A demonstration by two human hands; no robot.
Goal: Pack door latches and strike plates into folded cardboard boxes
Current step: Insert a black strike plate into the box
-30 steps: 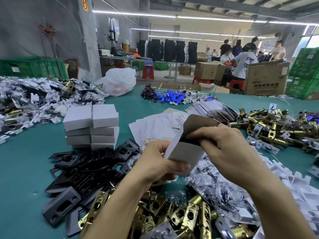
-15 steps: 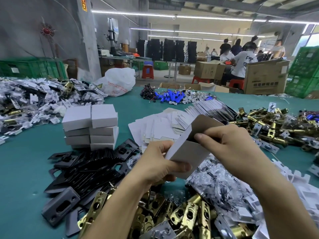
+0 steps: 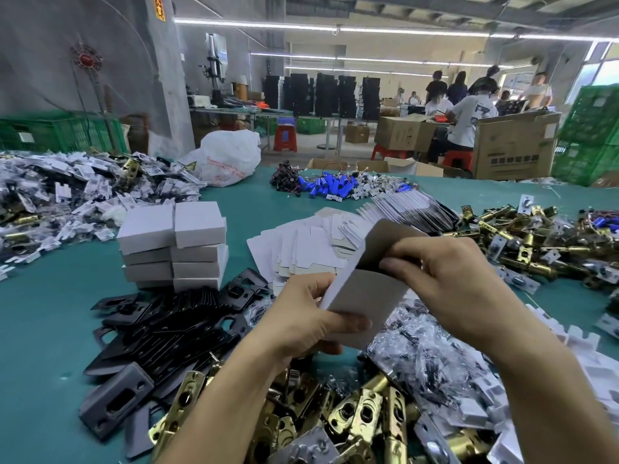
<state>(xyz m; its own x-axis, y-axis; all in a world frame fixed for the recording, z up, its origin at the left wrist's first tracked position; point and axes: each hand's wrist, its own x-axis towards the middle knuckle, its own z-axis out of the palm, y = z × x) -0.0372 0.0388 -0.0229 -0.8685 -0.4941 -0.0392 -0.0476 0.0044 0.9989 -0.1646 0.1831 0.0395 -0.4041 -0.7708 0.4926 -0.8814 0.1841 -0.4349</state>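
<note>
A workshop hall is seen in the head view, with a green-covered table (image 3: 50,329) heaped with hardware and other workers seated far right. A small white cardboard box (image 3: 365,303) is held above the near middle of the table, its long axis tilted from near-low to far-high, the open mouth at the upper end and the brown-lined flap raised behind it. The lower end is gripped by the left hand (image 3: 301,323), thumb laid across the front face and fingers curled behind. The mouth is met by the right hand (image 3: 445,279), whose fingers are curled over the top edge and appear to pinch it; what lies inside cannot be told. Brass door latches (image 3: 351,413) are piled directly below and nearer than the box, while black strike plates (image 3: 174,329) lie to its left, on the left hand's side. A stack of closed boxes (image 3: 174,246) stands far left of the hands, flat box blanks (image 3: 301,249) just beyond. The right hand is judged nearer the mouth, so filling or closing would fall to it.
</note>
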